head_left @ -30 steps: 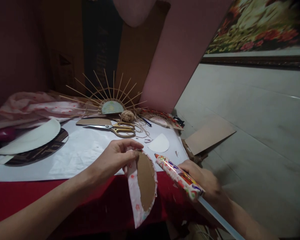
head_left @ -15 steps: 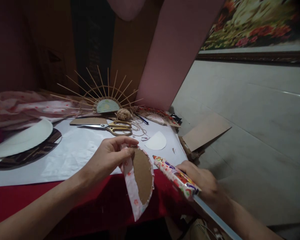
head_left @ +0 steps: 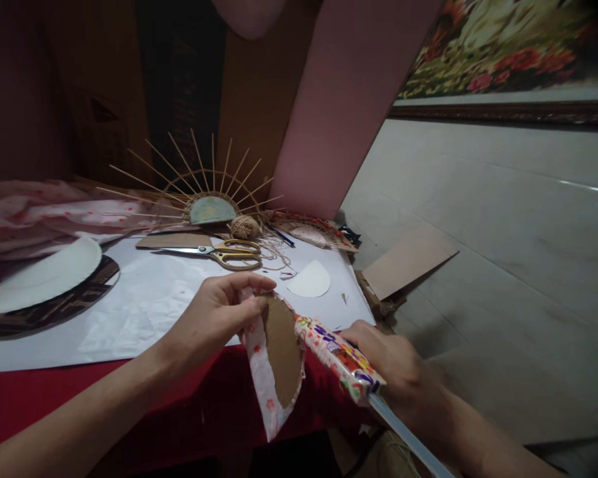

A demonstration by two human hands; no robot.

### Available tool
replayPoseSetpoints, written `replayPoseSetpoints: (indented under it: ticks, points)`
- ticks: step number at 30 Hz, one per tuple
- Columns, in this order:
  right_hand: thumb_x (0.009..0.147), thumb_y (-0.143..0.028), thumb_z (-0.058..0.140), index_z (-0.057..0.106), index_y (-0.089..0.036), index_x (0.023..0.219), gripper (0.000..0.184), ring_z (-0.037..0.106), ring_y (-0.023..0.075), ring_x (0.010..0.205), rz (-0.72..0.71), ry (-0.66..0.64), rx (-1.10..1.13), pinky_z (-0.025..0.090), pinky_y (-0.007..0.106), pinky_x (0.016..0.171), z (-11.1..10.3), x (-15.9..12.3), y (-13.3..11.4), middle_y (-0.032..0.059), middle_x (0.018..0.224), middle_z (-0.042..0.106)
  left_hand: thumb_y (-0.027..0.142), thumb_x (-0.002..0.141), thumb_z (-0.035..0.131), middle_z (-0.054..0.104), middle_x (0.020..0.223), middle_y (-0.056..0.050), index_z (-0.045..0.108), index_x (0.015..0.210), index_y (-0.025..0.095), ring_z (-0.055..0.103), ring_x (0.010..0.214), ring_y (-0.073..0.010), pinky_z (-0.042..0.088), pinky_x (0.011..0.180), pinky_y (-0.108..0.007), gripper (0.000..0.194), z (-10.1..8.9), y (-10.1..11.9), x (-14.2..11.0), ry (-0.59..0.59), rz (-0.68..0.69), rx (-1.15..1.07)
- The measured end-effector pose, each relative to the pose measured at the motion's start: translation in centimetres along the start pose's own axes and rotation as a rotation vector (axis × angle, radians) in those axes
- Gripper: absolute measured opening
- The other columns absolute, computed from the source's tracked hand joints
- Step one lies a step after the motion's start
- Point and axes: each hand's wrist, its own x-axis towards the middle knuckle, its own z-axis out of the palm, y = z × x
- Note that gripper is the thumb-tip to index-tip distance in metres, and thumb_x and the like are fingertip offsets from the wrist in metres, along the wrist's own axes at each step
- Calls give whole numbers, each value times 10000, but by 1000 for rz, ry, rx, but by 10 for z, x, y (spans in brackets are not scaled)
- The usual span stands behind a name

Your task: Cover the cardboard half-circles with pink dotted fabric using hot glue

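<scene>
Head view: your left hand [head_left: 224, 309] pinches the upper end of the half-round cardboard piece [head_left: 283, 352], held up in front of the red cloth [head_left: 74, 401]. Your right hand [head_left: 393, 362] is wrapped round the glue gun [head_left: 336, 355], nozzle at the curved edge; contact can't be told. Curve looks mostly done, its patterned fabric [head_left: 263, 382] turned over the rim; straight side seems left, flap lying out past the cardboard.
</scene>
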Motion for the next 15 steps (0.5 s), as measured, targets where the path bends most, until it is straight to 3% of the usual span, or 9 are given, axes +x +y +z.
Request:
replayPoseSetpoints:
  ticks: [6, 15]
  points:
    - [980, -356, 318, 500, -151, 987, 275, 557, 195, 659, 29, -17, -18, 429, 293, 535, -1, 4, -2, 86, 780, 603, 216, 740, 669, 720, 780, 3, 704, 898, 188, 640, 715, -139, 493, 616, -204, 164, 2, 0, -4, -22, 69, 5]
    - [991, -376, 279, 533, -127, 954, 358, 550, 193, 627, 43, -30, -13, 427, 288, 504, -4, 7, -4, 97, 741, 601, 244, 758, 666, 730, 806, -9, 717, 931, 193, 636, 716, -135, 497, 619, -195, 187, 4, -2, -8, -10, 137, 94]
